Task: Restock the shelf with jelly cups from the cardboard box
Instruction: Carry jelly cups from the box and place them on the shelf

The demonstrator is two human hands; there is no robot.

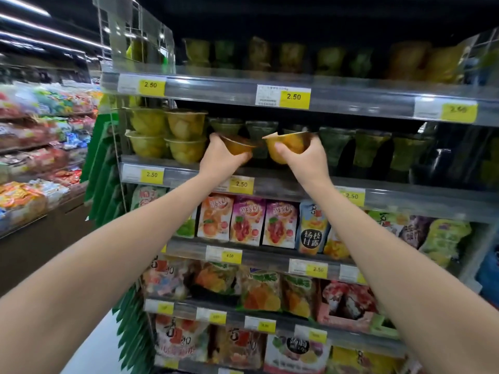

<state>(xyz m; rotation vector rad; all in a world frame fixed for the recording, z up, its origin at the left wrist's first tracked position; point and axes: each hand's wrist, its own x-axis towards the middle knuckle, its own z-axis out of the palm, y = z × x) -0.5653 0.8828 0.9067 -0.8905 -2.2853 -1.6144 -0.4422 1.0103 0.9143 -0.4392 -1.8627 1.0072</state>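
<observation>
Both my arms reach up to the second shelf (189,179) from the top. My left hand (220,155) grips an orange jelly cup (237,145), tilted, just in front of the shelf. My right hand (302,155) grips a second orange jelly cup (287,147), also tilted, close to the first. Stacked yellow jelly cups (172,136) stand at the shelf's left end. Green jelly cups (334,144) fill the row behind and to the right of my hands. The cardboard box is out of view.
The top shelf (243,87) holds more green and yellow cups. Lower shelves carry jelly pouches (248,222) and bagged sweets. Yellow 2.50 price tags (294,97) line the shelf edges. Green packs hang on the shelf's left side (108,171). An aisle with snack shelves (40,147) lies left.
</observation>
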